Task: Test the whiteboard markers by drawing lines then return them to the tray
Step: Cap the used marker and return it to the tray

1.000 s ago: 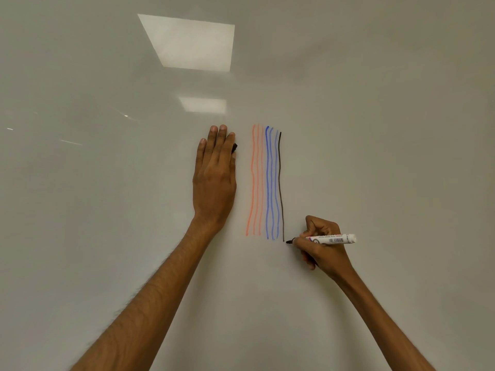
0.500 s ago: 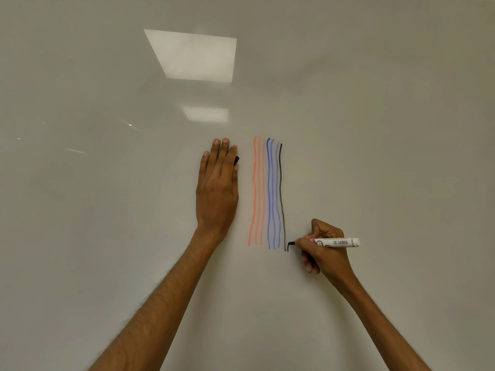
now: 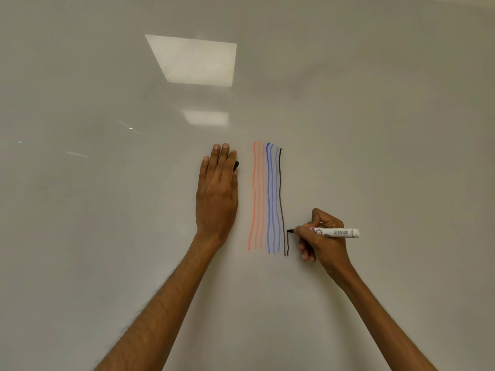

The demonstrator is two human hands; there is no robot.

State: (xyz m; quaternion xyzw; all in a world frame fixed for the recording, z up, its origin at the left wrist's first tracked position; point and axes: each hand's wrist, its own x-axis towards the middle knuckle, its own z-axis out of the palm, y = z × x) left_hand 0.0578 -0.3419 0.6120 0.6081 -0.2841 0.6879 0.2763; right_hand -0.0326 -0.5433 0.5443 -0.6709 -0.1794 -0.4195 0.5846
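Note:
A whiteboard (image 3: pixel 375 129) fills the view. On it run three orange lines (image 3: pixel 255 196), three blue lines (image 3: pixel 272 199) and one long black line (image 3: pixel 280 196), all vertical. My right hand (image 3: pixel 322 245) grips a white marker (image 3: pixel 334 232) lying level, its black tip touching the board at the top of a short second black stroke (image 3: pixel 288 243). My left hand (image 3: pixel 217 194) lies flat on the board left of the lines, fingers straight. A black cap (image 3: pixel 236 165) peeks out beside its index finger. The tray is out of sight.
Two ceiling lights (image 3: pixel 195 60) reflect in the glossy board above my hands. Bare board stretches to the left, to the right and above the lines.
My right hand finished the long black line at its bottom, then moved the tip slightly right and upward, leaving a short second black stroke. My left hand stayed flat on the board.

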